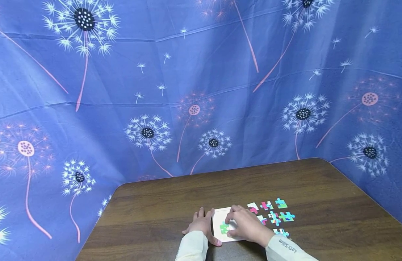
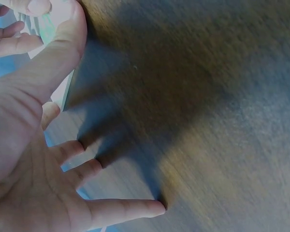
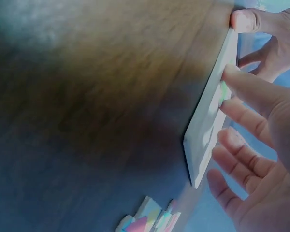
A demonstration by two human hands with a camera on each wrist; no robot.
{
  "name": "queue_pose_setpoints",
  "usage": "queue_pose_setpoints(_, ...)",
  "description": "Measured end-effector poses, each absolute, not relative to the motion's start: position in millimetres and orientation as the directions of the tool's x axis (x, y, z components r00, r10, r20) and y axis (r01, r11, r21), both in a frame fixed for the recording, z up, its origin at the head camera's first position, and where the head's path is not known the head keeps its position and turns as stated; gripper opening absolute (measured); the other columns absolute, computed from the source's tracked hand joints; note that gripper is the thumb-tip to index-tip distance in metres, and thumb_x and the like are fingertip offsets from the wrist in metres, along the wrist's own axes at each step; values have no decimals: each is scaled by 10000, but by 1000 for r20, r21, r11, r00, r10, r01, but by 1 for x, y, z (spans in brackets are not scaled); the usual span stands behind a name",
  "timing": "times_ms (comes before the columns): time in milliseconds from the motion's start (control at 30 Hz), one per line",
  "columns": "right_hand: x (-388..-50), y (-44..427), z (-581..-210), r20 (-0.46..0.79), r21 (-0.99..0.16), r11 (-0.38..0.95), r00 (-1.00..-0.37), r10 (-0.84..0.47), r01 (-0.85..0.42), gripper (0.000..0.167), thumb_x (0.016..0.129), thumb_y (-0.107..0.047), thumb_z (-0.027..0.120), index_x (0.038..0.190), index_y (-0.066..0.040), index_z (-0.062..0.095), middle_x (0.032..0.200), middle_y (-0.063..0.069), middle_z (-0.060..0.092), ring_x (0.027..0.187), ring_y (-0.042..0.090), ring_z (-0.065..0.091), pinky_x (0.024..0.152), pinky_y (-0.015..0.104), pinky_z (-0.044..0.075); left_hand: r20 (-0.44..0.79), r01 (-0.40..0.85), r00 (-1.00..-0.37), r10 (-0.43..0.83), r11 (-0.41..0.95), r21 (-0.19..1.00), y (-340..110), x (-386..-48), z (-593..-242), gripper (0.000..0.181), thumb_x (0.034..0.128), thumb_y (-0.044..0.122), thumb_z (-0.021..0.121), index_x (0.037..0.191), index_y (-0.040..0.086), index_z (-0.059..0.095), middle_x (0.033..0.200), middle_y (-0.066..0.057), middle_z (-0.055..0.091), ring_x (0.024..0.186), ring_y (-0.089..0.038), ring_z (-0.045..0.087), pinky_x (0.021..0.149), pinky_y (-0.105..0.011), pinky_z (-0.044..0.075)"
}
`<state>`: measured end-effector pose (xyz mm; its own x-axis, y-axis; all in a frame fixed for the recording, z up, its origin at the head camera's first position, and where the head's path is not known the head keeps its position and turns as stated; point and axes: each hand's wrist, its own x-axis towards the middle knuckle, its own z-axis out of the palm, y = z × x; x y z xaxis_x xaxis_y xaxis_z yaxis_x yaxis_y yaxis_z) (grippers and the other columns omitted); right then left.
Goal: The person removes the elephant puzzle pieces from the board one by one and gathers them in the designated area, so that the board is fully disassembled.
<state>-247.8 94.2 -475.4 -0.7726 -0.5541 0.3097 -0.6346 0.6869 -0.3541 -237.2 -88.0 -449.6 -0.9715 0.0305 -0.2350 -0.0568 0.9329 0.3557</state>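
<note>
A white puzzle board (image 1: 222, 213) lies flat on the brown table. On it is a green puzzle piece (image 1: 224, 228) with small white marks. My right hand (image 1: 250, 224) reaches over the board and pinches this piece between thumb and index finger; in the right wrist view, a bit of green shows between those fingertips, and the other fingers are loosely bent. At the board's left edge, my left hand (image 1: 201, 225) rests with fingers spread on the table. Its thumb lies along the near left corner of the board. The right hand covers much of the board's right side.
Several loose puzzle pieces (image 1: 280, 203) in green, blue, red and white lie on the wooden table (image 1: 162, 206) to the right of the board. A blue curtain (image 1: 220, 90) with a dandelion print hangs behind the table and along its sides.
</note>
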Motion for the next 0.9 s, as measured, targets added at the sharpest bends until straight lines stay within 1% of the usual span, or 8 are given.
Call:
queue_pose_setpoints(233,-246,98,-476,305,-369,671,-765,-567,-644,242,701,-254,918,870,-180,762,912,-94,576,865,108,550,710,294,509,-243,-65,-970,25,931,359,-88,-238,-450,1037,576,247,1016,1471,153,501,1540,-215,392,1425,-479,348,820,-892,344)
queue_pose_setpoints(567,-246,117,-468,301,-392,670,-776,-554,-631,238,739,-279,908,919,-223,763,959,-131,572,912,139,577,741,336,519,-237,-54,-971,38,928,368,-89,-238,-450,1042,581,240,1014,1482,162,494,1544,-215,383,1421,-486,349,798,-900,339)
queue_pose_setpoints(633,-246,122,-466,300,-391,670,-776,-555,-631,236,747,-281,906,928,-226,767,963,-134,571,933,159,597,799,382,540,-240,-52,-970,40,929,367,-89,-238,-450,1043,584,244,1012,1484,164,490,1547,-214,377,1424,-484,344,799,-899,340)
queue_pose_setpoints(733,-245,131,-464,301,-391,669,-775,-556,-632,229,758,-271,903,937,-223,768,976,-127,568,937,156,593,792,382,546,-244,-52,-969,42,929,366,-89,-239,-451,1046,592,247,1010,1490,169,481,1552,-209,369,1431,-481,335,802,-898,341)
queue_pose_setpoints(800,-244,136,-463,302,-389,671,-776,-554,-631,229,762,-268,900,941,-221,765,987,-120,567,943,145,589,780,362,544,-243,-48,-969,44,932,359,-89,-239,-452,1045,593,249,1011,1489,170,479,1549,-204,370,1431,-478,336,801,-894,348)
queue_pose_setpoints(867,-243,142,-461,288,-406,673,-785,-548,-619,232,770,-272,894,953,-218,763,1006,-117,564,910,120,566,689,298,510,-239,-46,-970,44,932,360,-89,-238,-452,1044,591,243,1013,1486,166,481,1545,-206,374,1427,-479,342,798,-894,350)
queue_pose_setpoints(900,-243,145,-461,282,-410,674,-789,-546,-614,234,773,-276,892,961,-220,763,1014,-118,563,913,119,568,684,290,508,-238,-45,-970,45,932,359,-89,-238,-452,1043,591,240,1014,1484,164,481,1542,-207,376,1425,-478,344,797,-893,352)
